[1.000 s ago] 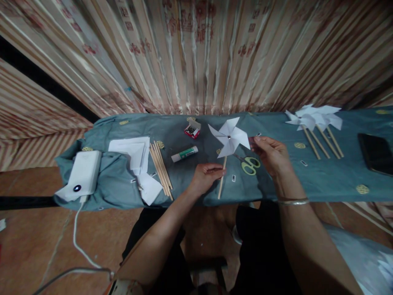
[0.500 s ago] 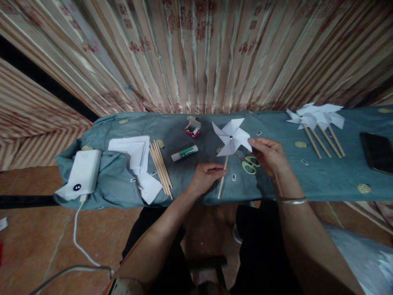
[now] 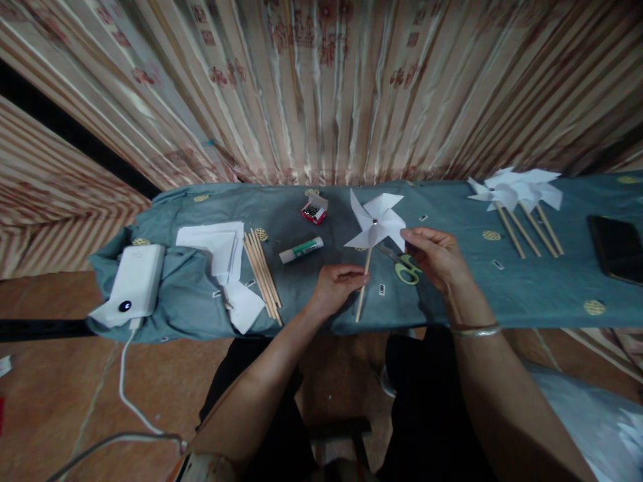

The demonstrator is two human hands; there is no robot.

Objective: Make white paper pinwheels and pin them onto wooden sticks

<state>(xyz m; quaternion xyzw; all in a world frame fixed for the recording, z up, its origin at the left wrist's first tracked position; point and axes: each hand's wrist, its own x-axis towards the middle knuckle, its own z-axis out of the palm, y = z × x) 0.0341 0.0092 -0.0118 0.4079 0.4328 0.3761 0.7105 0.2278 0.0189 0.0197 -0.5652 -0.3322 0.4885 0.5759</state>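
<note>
A white paper pinwheel on a wooden stick is held up over the cloth-covered table. My left hand is closed round the stick below the blades. My right hand has thumb and forefinger together at the tip of the right-hand blade. A small dark pin head marks the pinwheel's centre. Behind and beneath the pinwheel lie green-handled scissors, their blades partly hidden. A glue stick and an open red-and-white box of metal pins rest left of it.
Several finished pinwheels lie at the right, near a black phone. To the left are bare wooden sticks, white paper sheets and a white power bank with a cable. A curtain hangs behind the table.
The pinwheel's blades have turned a little about the pin, and its head has shifted slightly left. My right hand has moved slightly left with it; my left hand keeps its hold.
</note>
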